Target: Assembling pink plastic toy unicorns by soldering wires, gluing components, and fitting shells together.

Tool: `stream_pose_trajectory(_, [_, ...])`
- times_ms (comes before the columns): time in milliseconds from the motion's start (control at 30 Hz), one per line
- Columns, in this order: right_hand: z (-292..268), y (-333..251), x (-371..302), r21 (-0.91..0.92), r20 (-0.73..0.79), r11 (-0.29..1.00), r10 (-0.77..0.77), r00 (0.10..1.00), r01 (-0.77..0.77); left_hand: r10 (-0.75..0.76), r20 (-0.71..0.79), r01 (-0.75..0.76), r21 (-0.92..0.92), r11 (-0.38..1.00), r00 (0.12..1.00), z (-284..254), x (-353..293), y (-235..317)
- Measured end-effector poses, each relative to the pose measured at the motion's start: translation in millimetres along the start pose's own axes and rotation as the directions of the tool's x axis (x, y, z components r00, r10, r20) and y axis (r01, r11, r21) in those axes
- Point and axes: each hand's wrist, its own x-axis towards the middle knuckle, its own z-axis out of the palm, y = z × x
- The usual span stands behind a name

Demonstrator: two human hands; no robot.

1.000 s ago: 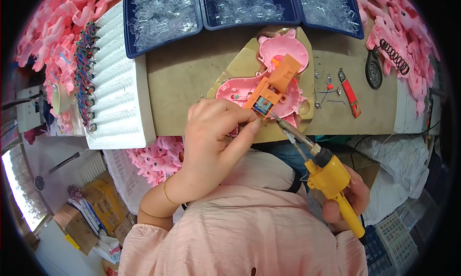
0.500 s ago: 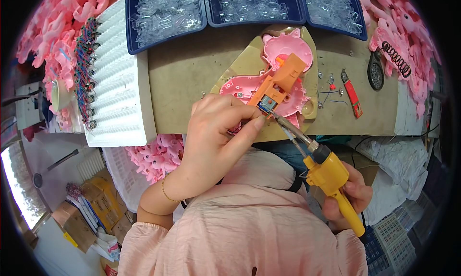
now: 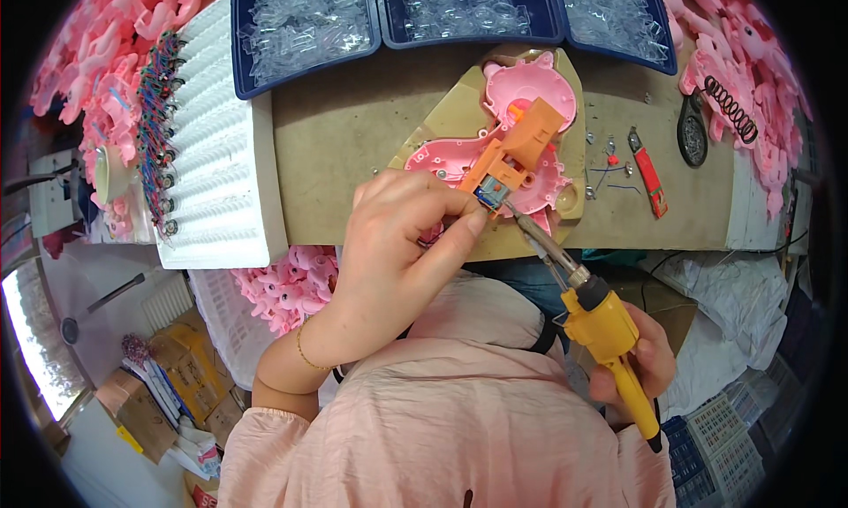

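Observation:
A yellow soldering gun (image 3: 602, 322) is gripped in my right hand (image 3: 649, 358). Its metal tip points up and left, close to a small blue circuit board (image 3: 488, 196). That board sits at the lower end of an orange plastic housing (image 3: 511, 159), which rests on a pink toy shell half (image 3: 530, 86). Under the shell lies a tan holding block (image 3: 574, 146). My left hand (image 3: 397, 243) has thumb and forefinger pinched together at the board's edge; what lies between them is hidden.
Blue bins (image 3: 305, 71) of clear plastic parts line the back. At left stands a white foam block (image 3: 221, 137) beside bundled coloured wires (image 3: 157, 128). A red-handled cutter (image 3: 647, 177), wire bits and a round black-rimmed item (image 3: 692, 132) lie right; pink toy parts (image 3: 751, 75) are heaped beyond.
The soldering gun's tip has shifted slightly right, away from the board, and its handle has swung a little left and down. My left hand has stayed almost still.

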Motion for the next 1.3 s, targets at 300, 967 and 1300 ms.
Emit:
stream_pose_trajectory(300, [-2.1,-17.3,27.2,-0.260,0.312,0.961,-0.005,0.950,0.091,-0.004,0.002,0.004,0.002,1.000,1.000,-0.2,0.0,-0.8])
stream_pose_trajectory(967, [7.7,14.1,10.6,-0.160,-0.120,0.896,-0.434,0.893,0.414,0.328,-0.148,-0.231,0.451,0.862,0.933,-1.5,-1.0,12.5])
stream_pose_trajectory(1300, [-18.9,19.5,18.2,-0.086,-0.740,0.965,-0.228,0.633,0.248,-0.198,-0.085,0.136,-0.473,0.871,0.977,-16.7,2.9,18.5])
